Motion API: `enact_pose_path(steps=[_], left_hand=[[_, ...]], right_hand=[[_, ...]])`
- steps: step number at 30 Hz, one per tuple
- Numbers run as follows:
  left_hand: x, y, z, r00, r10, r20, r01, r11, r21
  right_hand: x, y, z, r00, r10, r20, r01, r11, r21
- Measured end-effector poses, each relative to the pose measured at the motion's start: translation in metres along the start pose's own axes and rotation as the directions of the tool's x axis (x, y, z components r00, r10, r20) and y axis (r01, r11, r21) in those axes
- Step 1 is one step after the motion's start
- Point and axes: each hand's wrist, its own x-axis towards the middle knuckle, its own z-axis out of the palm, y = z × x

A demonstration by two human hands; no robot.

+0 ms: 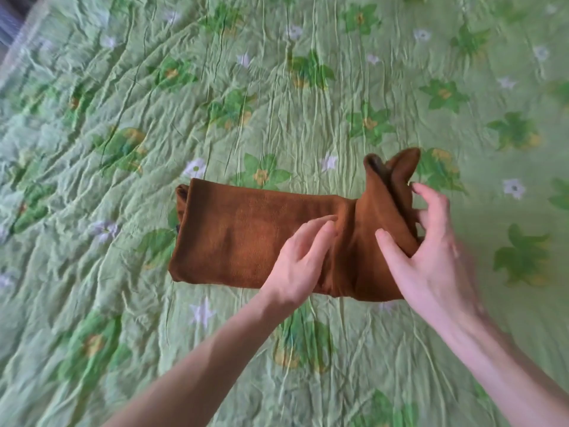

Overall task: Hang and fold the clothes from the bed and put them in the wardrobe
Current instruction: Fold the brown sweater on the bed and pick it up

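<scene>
We see the brown garment point(255, 238) folded into a long strip on the bed point(277, 87); left hand point(300, 260) lies on its middle, fingers relaxed and straight; right hand point(428, 245) grips the raised right end, thumb in front, fingers curled behind.

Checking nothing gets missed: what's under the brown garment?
Only the green floral bedspread shows around the brown garment. Anything beneath is covered.
</scene>
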Motion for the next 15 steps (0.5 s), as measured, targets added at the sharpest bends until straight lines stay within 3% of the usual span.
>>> enact_pose_path(steps=[2,3,5,8,10,11,13,15], left_hand=[[-0.005,0.023,-0.011,0.994,-0.102,0.028,0.106,0.957,-0.27],[-0.006,0.031,-0.02,0.991,-0.123,0.043,0.131,0.936,-0.328],[-0.007,0.038,-0.043,0.991,-0.125,0.053,0.136,0.923,-0.36],[-0.006,0.033,-0.083,0.984,-0.175,-0.044,0.153,0.937,-0.313],[-0.006,0.023,-0.107,0.963,-0.227,-0.144,0.179,0.941,-0.286],[-0.006,0.019,-0.118,0.957,-0.237,-0.168,0.181,0.938,-0.296],[-0.008,0.014,-0.136,0.954,-0.237,-0.185,0.166,0.929,-0.331],[-0.007,0.006,-0.152,0.943,-0.219,-0.252,0.142,0.947,-0.288]], right_hand=[[-0.003,-0.03,0.014,0.994,-0.105,0.033,0.106,0.994,-0.024],[-0.006,-0.042,0.023,0.986,-0.155,0.063,0.155,0.988,0.002],[-0.011,-0.06,0.039,0.969,-0.206,0.137,0.189,0.973,0.129],[-0.018,-0.075,0.064,0.92,-0.214,0.327,0.064,0.908,0.415],[-0.021,-0.072,0.08,0.921,-0.25,0.3,0.035,0.817,0.575],[-0.021,-0.067,0.088,0.943,-0.258,0.209,0.095,0.814,0.573],[-0.02,-0.048,0.106,0.95,-0.312,0.008,0.287,0.884,0.369],[-0.018,-0.031,0.124,0.916,-0.401,-0.021,0.401,0.911,0.091]])
